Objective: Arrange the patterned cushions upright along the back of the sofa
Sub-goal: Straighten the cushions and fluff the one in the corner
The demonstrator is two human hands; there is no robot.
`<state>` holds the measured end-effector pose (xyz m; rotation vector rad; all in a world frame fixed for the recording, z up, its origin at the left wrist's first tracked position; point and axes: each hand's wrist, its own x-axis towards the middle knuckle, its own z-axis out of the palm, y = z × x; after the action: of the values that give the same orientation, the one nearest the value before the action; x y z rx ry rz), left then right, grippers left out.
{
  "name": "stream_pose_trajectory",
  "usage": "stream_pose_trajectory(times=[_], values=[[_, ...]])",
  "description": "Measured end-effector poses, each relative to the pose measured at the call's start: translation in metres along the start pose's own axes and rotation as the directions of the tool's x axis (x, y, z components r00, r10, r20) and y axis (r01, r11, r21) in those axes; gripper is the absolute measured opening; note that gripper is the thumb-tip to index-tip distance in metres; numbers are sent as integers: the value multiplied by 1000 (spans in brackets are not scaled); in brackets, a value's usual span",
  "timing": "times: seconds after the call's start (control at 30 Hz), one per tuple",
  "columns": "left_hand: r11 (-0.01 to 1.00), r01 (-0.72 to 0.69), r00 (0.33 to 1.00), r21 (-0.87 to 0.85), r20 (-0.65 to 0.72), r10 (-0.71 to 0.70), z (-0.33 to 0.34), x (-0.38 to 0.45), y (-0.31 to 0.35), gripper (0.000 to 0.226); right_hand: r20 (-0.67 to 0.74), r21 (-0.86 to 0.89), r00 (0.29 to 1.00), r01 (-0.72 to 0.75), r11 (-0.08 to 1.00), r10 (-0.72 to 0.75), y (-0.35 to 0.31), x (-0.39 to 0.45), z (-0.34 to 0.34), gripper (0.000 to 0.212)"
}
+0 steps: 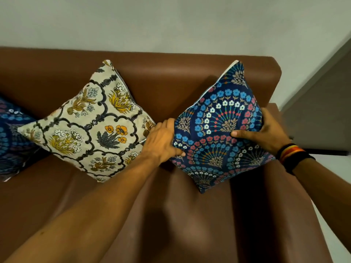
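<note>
Navy-blue square cushion with fan-shaped rows of blue, red and white flowers: standing on one corner, diamond-wise, on the seat at the right end of the brown leatherette sofa, upper part leaning on the backrest, just beside the right armrest.

Left hand: clasping the cushion's left corner, thumb on the printed face, fingers wrapped behind and out of sight. Right hand: clasping the right corner, thumb flat across the face, fingers behind. Striped wristbands sit on the right wrist.

Cream square cushion with yellow flowers in dark scalloped frames: also on its corner against the backrest, its right corner touching the left hand. A second navy floral cushion shows partly at the left edge, overlapped by the cream one.

Handling judgement: the cover dents under both thumbs, so the fill is likely soft and light; no crushing risk. The woven print should grip well; the smooth seat may let the bottom corner slide. Holding opposite side corners gives best control of rotation. Likely step: settling this cushion's tilt against the backrest.
</note>
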<state>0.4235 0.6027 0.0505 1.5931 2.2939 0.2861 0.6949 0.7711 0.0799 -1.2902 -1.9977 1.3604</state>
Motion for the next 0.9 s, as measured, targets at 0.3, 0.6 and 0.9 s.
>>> stream_pose_trajectory(times=[0.3, 0.6, 0.9], values=[[997, -79, 985, 2, -153, 78, -43, -33, -39, 124, -289, -271, 927, 159, 949, -237, -41, -19, 25, 114], [983, 173, 958, 61, -244, -154, -171, -81, -254, 140, 230, -257, 968, 158, 953, -98, -161, 17, 225, 114], [983, 147, 979, 113, 127, -161, -154, -57, -348, 136, 210, -137, 978, 17, 990, 13, -170, 52, 340, 92]])
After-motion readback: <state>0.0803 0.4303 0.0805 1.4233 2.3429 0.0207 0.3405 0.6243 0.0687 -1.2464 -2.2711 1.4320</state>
